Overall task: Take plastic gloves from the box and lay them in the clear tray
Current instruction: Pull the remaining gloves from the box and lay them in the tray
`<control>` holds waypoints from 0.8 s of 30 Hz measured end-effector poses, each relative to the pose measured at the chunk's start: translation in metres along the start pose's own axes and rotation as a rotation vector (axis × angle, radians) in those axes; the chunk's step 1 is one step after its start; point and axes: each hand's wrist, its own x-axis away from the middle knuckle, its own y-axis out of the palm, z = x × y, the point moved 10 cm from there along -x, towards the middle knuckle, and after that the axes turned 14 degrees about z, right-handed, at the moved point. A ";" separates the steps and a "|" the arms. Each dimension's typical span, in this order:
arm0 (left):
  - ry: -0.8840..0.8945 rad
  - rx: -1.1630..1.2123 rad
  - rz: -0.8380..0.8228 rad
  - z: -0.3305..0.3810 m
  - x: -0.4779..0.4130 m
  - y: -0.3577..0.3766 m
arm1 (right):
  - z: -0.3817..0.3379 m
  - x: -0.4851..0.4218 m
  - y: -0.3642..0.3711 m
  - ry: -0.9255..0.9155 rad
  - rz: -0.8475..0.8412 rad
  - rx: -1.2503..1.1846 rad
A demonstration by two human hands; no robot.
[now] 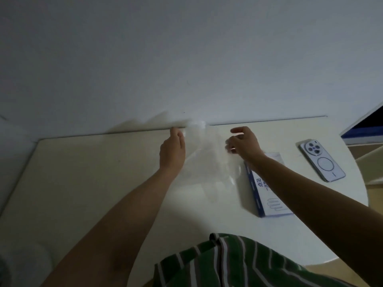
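Note:
A thin clear plastic glove (202, 134) is stretched between my two hands near the table's far edge, blurred at its top. My left hand (173, 149) pinches its left side and my right hand (243, 142) pinches its right side with curled fingers. Below the glove lies the clear tray (209, 183), faint against the white table, between my forearms. The blue-and-white glove box (267, 189) lies flat just right of the tray, partly under my right forearm.
A white phone (322, 160) lies face down at the table's right side. A blue-edged panel (364, 127) stands at the far right. The wall (186, 59) runs right behind the table (83, 183). My green striped shirt (238, 264) fills the bottom.

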 end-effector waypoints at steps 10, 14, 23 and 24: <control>-0.451 -0.054 -0.093 -0.066 0.011 -0.008 | -0.024 0.059 0.110 -0.357 -0.290 0.386; -0.400 -0.159 -0.287 -0.063 0.020 0.004 | 0.024 0.050 0.130 -0.295 -0.396 0.767; 0.232 -0.244 -0.317 -0.008 0.018 0.018 | 0.042 0.051 0.159 -0.407 -0.576 0.902; 0.152 -0.205 -0.423 -0.016 0.022 0.031 | 0.043 0.050 0.161 -0.413 -0.592 0.900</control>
